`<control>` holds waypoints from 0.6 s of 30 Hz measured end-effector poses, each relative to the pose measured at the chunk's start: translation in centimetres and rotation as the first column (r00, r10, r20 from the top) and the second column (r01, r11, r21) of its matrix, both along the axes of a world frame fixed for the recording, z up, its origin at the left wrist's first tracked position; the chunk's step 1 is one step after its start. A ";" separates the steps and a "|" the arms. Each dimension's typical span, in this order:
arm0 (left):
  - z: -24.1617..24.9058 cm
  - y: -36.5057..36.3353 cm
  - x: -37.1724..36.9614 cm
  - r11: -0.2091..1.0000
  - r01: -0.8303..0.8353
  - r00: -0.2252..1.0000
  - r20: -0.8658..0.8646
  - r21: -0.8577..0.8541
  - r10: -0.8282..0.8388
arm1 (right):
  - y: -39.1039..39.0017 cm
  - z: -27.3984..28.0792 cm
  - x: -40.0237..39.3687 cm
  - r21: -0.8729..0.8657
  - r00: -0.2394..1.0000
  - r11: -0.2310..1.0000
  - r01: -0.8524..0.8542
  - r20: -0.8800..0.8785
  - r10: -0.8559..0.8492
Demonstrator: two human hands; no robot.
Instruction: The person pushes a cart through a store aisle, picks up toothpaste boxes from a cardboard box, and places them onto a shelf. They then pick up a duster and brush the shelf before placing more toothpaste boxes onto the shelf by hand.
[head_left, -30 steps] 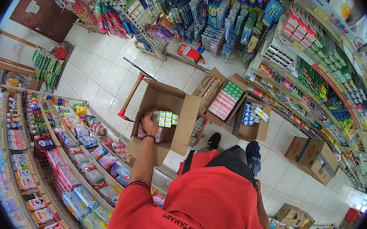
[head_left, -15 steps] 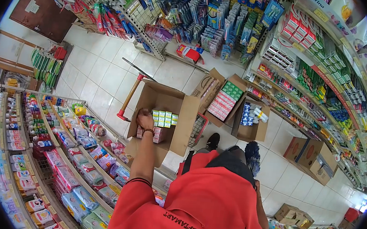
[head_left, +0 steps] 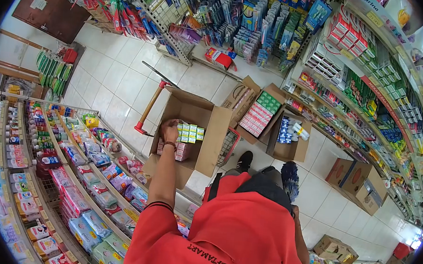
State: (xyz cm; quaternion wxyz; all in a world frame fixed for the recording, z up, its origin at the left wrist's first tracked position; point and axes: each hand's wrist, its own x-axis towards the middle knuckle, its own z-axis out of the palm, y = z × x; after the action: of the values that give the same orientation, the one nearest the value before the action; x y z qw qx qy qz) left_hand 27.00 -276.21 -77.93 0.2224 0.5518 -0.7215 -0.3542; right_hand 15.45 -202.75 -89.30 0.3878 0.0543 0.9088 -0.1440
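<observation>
My left hand [head_left: 170, 131] reaches into an open cardboard box [head_left: 209, 147] on the floor. Its fingers are curled at the left edge of a block of small white, green and yellow cartons [head_left: 189, 133]; what they grip, if anything, is hidden. Pink cartons [head_left: 182, 152] lie lower in the same box, close to my wrist. At my right side, my right hand [head_left: 295, 210] is mostly hidden by my body and in shadow. It is closed at the lower end of a blue fluffy duster [head_left: 290, 181].
A red-ended basket handle [head_left: 150, 109] leans by the box. Cartons fill a second box [head_left: 259, 113]; a third box [head_left: 288, 148] holds blue packs and white bottles. A closed box [head_left: 358, 184] stands farther right. Stocked shelves [head_left: 101, 182] curve along both sides.
My left hand has shifted slightly right and up, along the edge of the small cartons. The duster and right arm look nearly unchanged.
</observation>
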 end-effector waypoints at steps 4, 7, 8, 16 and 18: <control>-0.3 -1.3 -0.4 0.983 -0.086 0.996 0.010 0.165 0.085 | 0.0 2.6 -0.8 -0.146 1.000 0.989 -0.002 0.015 0.004; 1.3 -1.8 -1.1 0.986 -0.089 0.954 0.298 0.141 0.043 | 0.1 3.4 -0.1 -0.217 1.000 0.976 0.023 -0.006 -0.024; -0.2 -2.9 -0.7 0.989 -0.032 0.954 0.301 0.145 -0.014 | -0.3 4.4 0.1 -0.240 0.999 0.970 0.022 -0.018 -0.027; 2.2 0.3 -3.0 0.986 -0.160 0.971 0.188 0.036 0.151 | -1.0 7.6 1.8 -0.123 0.992 0.988 0.090 -0.082 -0.100; 2.7 2.2 -2.6 0.986 -0.142 0.987 0.071 -0.083 0.148 | -0.9 7.1 2.6 -0.144 0.987 0.984 0.101 -0.107 -0.117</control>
State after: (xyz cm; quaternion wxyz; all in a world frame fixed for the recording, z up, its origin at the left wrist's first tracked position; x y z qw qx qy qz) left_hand 24.37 -273.98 -75.24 0.2411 0.6068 -0.7008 -0.2873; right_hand 18.01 -203.64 -82.15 0.3292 0.0687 0.9131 -0.2306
